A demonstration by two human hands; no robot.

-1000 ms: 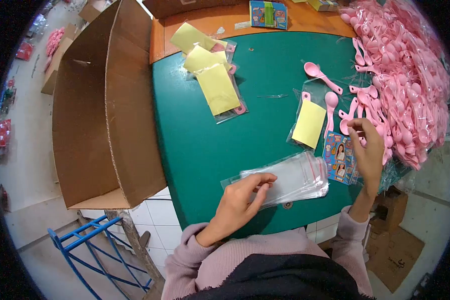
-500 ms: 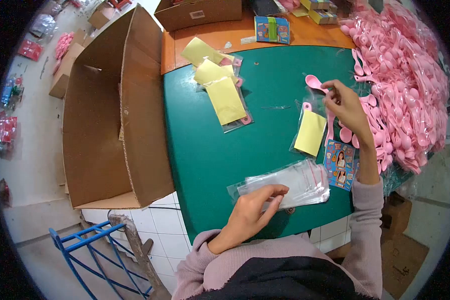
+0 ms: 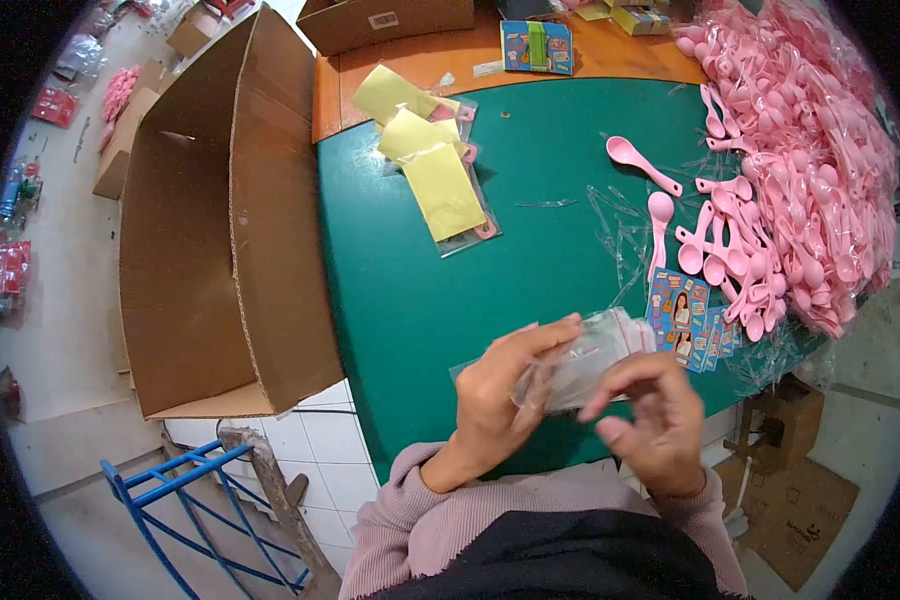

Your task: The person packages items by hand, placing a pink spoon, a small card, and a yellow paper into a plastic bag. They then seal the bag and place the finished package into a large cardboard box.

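A stack of clear plastic bags (image 3: 595,365) with red seal lines lies at the table's near edge. My left hand (image 3: 500,395) is closed on the left part of the bags, with clear film between thumb and fingers. At the right end of the stack, my right hand (image 3: 655,415) is open, its fingers bent, apart and slightly blurred. Printed blue cards (image 3: 678,305) lie just beyond it. Two pink spoons, one slanted (image 3: 642,163) and one upright (image 3: 660,230), rest farther up the green table, beside thin clear plastic strips (image 3: 625,240).
Bagged yellow cards with pink handles (image 3: 445,195) overlap at the table's left. A large pile of pink spoons (image 3: 800,170) covers the right side. An open cardboard box (image 3: 285,220) stands on the left. A banded card bundle (image 3: 538,48) sits at the back.
My right hand has come down from the spoons to the bags. My left hand has closed on the bags. The bagged yellow card beside the spoons is gone from its spot.
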